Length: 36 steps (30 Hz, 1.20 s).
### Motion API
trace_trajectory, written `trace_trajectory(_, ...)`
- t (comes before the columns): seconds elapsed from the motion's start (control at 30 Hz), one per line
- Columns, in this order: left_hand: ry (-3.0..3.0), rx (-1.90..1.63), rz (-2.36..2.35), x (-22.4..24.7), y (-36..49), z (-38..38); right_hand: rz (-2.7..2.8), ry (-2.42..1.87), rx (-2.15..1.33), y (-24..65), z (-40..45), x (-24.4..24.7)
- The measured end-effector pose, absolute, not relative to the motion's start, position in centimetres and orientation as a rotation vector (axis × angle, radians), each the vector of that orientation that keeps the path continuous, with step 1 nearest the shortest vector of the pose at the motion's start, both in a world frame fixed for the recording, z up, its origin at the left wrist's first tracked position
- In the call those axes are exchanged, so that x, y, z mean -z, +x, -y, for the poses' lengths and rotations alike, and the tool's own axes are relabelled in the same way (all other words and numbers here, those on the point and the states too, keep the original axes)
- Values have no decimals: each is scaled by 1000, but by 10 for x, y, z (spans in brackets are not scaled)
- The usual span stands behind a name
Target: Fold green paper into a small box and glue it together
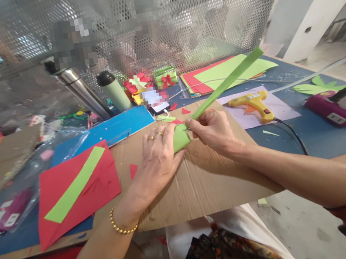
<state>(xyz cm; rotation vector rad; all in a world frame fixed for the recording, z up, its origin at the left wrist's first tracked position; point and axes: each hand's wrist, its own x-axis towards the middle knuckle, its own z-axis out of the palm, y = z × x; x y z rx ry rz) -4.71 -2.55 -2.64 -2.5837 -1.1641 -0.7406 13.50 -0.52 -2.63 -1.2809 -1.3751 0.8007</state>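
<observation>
My left hand [160, 151], with rings on it and its fingers together, holds a small folded green paper piece [181, 138] against the cardboard sheet [179, 203]. My right hand [213, 129] pinches the lower end of a long green paper strip [229, 79] where it meets that piece. From there the strip slants up to the right. Whether strip and piece are joined is hidden by my fingers. Left of my hands, a red sheet [102, 185] carries a flat green strip [76, 183]. Small red scraps [133, 170] lie around the cardboard.
A yellow glue gun [251, 103] rests on lilac paper at right, near a purple power strip [330, 107]. Behind stand a steel flask [80, 89], a green bottle [115, 90], a phone [157, 101] and small paper boxes with bows [166, 78]. Coloured sheets [204, 81] are stacked at the back.
</observation>
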Motion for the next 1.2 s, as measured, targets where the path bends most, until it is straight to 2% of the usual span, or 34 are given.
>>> trace_trajectory(1.2,-2578,790,1153,28,-48,23,1327,-1136,-1067,137,2,29)
